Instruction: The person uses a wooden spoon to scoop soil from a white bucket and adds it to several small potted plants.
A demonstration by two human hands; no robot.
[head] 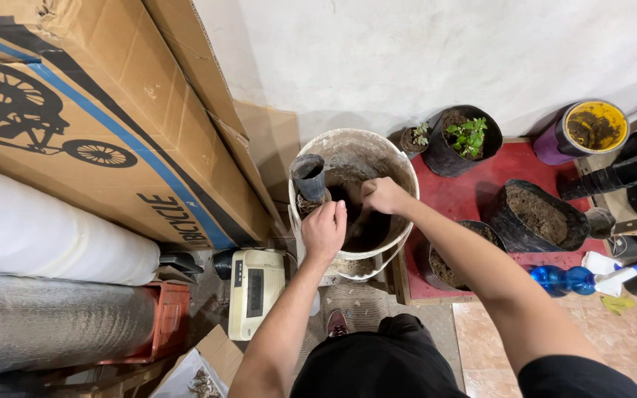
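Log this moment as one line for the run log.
left hand: grips small black pot at bucket rim | right hand: inside white bucket, in soil | grow bags alongside

Lighting even and moderately bright, from overhead. Soft shadows fall behind the bucket point(353, 193) and plant pots onto the white wall point(422, 51). No strong glare. Focus sharp centrally; wide-angle distortion bends the cardboard box point(105, 110) at the left edge.

Both bare forearms outstretched, left hand point(324, 230) and right hand point(382, 195) fisted.
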